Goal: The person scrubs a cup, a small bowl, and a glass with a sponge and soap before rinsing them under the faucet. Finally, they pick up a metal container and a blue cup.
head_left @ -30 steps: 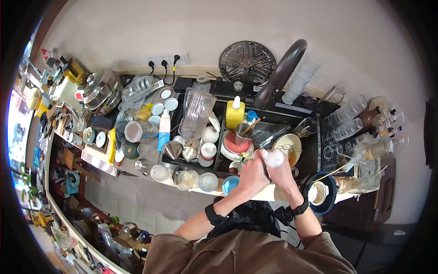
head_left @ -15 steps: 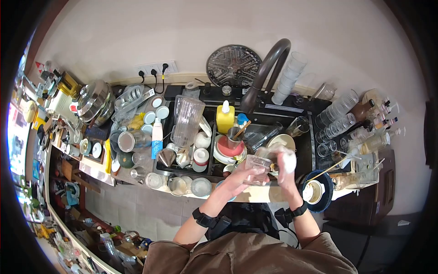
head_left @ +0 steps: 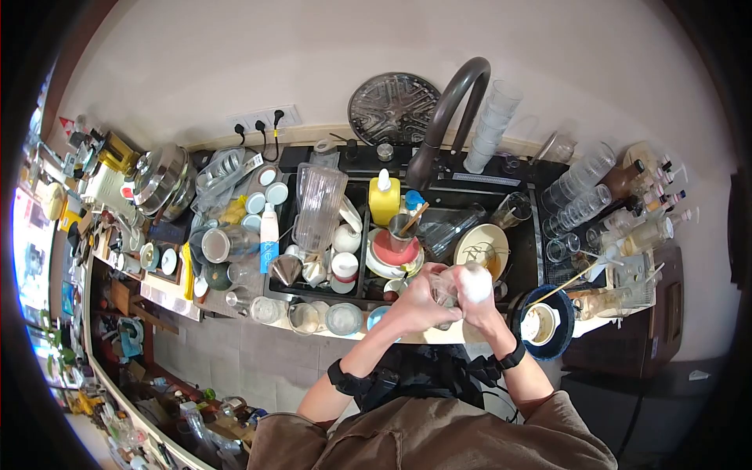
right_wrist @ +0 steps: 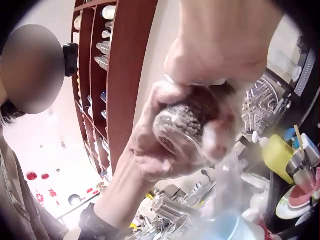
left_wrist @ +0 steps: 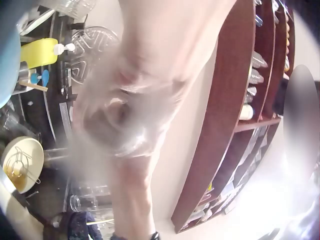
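In front of the sink my left hand grips a clear drinking glass, fingers and thumb wrapped round its side. The right wrist view shows the glass tilted with its base towards the camera, suds inside and a dark, rough-textured mass behind the wall. My right hand is bent close against the glass's mouth, with a thick clump of white foam over its knuckles. I cannot tell what the right fingers hold, as they are hidden at the mouth. In the left wrist view both hands are blurred.
The black sink holds a cream bowl with a whisk, a red dish and a yellow pump bottle. A dark faucet arches over it. Glasses line the front edge; a dark blue basin stands at right.
The hands were pressed together, then parted with the glass showing in the left hand. Now the right hand is back against the glass. The head view has shifted slightly.
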The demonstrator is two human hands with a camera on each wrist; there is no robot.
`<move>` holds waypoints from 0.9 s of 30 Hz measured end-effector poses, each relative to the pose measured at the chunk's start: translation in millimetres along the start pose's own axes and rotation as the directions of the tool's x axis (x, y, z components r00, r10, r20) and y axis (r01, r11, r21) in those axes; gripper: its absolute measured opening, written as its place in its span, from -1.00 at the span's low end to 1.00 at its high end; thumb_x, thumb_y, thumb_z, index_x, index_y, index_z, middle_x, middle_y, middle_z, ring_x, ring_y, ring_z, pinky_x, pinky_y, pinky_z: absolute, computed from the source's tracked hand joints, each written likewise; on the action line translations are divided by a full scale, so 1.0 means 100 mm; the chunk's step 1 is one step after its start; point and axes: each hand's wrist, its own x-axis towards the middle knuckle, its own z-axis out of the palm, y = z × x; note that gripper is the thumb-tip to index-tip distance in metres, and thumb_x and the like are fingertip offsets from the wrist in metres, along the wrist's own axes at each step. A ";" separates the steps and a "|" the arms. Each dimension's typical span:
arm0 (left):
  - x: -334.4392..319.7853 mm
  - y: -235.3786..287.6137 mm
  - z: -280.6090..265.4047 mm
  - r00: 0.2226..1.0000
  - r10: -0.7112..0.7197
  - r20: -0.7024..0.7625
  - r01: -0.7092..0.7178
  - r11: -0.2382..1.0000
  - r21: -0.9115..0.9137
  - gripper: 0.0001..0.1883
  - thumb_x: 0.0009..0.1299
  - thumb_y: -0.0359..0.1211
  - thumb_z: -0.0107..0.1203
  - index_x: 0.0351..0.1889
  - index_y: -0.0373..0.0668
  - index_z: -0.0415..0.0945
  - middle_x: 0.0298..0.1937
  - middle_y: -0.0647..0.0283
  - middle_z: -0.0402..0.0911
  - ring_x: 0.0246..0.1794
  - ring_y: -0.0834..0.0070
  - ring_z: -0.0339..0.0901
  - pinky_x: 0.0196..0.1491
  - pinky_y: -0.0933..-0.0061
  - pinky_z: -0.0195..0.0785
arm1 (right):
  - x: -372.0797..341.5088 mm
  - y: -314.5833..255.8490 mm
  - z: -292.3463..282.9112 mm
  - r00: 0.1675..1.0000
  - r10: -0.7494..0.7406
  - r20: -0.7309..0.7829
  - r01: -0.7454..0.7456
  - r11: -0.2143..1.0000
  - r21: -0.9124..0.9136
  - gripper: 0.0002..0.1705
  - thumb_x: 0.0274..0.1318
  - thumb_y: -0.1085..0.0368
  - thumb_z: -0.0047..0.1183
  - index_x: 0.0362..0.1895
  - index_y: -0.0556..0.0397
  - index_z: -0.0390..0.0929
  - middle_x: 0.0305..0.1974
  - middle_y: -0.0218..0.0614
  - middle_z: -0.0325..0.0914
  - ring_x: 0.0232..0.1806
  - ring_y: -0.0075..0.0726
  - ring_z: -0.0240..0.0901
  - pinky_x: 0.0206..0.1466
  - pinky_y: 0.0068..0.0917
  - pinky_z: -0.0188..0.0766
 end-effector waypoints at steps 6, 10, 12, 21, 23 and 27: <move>-0.10 0.20 0.22 0.945 0.142 -0.293 0.024 0.867 0.497 -0.15 -0.05 -0.36 0.32 0.18 -0.40 0.10 -0.17 -0.20 0.53 -0.19 -0.10 0.55 -0.11 0.14 0.44 | 0.13 -0.05 0.07 0.945 -0.206 0.254 0.303 0.842 -0.447 -0.82 -0.04 0.42 0.03 -0.26 0.10 0.52 -0.43 0.04 0.48 -0.38 0.18 0.41 -0.35 -0.18 0.35; -0.07 0.08 0.22 0.908 0.229 -0.350 -0.008 0.847 0.531 -0.22 0.00 -0.39 0.29 0.18 -0.34 0.12 -0.26 -0.12 0.56 -0.25 -0.02 0.58 -0.20 0.16 0.47 | 0.10 -0.10 0.11 0.982 -0.099 0.158 0.153 0.913 -0.379 -0.80 -0.01 0.36 0.06 -0.23 0.09 0.51 -0.46 -0.11 0.50 -0.41 -0.07 0.46 -0.37 -0.30 0.36; -0.07 0.02 0.15 0.961 0.119 -0.248 -0.061 0.971 0.231 -0.28 0.03 -0.40 0.32 0.13 -0.31 0.17 -0.28 0.00 0.58 -0.27 0.13 0.61 -0.21 0.25 0.48 | 0.06 0.11 0.06 0.991 -0.107 0.080 0.117 0.985 -0.129 -0.80 0.04 0.30 0.07 -0.23 0.11 0.51 -0.48 -0.23 0.50 -0.44 -0.26 0.46 -0.38 -0.35 0.36; 0.03 -0.12 -0.02 0.999 0.038 -0.005 -0.038 0.997 0.068 -0.46 0.05 -0.46 0.32 -0.01 -0.30 0.32 -0.28 0.16 0.53 -0.26 0.39 0.56 -0.21 0.37 0.45 | 0.12 0.09 0.02 0.987 -0.145 0.075 0.151 0.985 -0.079 -0.77 0.21 0.18 -0.01 -0.34 0.10 0.48 -0.54 -0.29 0.47 -0.48 -0.30 0.43 -0.41 -0.38 0.35; 0.03 -0.17 0.08 0.945 0.244 -0.217 -0.129 0.888 0.441 -0.39 -0.02 -0.44 0.32 0.00 -0.36 0.30 -0.31 -0.02 0.53 -0.31 0.14 0.58 -0.24 0.18 0.46 | 0.25 -0.01 0.04 0.914 -0.263 0.310 0.373 0.845 -0.382 -0.84 0.20 0.26 -0.03 -0.32 0.08 0.49 -0.57 -0.20 0.46 -0.51 -0.09 0.45 -0.43 -0.30 0.37; -0.06 0.07 0.20 0.907 0.260 -0.331 -0.001 0.788 0.615 -0.36 -0.02 -0.46 0.26 0.05 -0.42 0.25 -0.28 -0.26 0.50 -0.25 -0.15 0.52 -0.26 0.02 0.44 | 0.19 -0.04 0.26 0.964 -0.263 0.033 0.236 0.796 -0.557 -0.87 0.11 0.33 0.00 -0.43 0.12 0.46 -0.69 -0.09 0.34 -0.63 0.06 0.31 -0.57 -0.19 0.20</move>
